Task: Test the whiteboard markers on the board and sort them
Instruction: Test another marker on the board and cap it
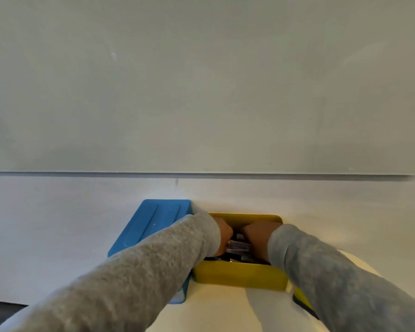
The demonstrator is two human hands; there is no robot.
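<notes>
1. Both hands reached into the yellow tray (240, 275); left hand (224, 238) and right hand (256, 236) curled around markers (238, 245) lying between them.
2. Blue tray (151, 224) sat just beside, partly hidden by a grey sleeve (153, 259).
3. Whiteboard (201, 80) stood behind.

A white table (225, 310) with a rounded edge stands against the wall under the whiteboard. On it sit two shallow trays side by side and touching: a blue tray (149, 226) on the left, and a yellow tray (240, 275) on the right with markers (238, 245) inside. Both trays reach back to the wall.
</notes>
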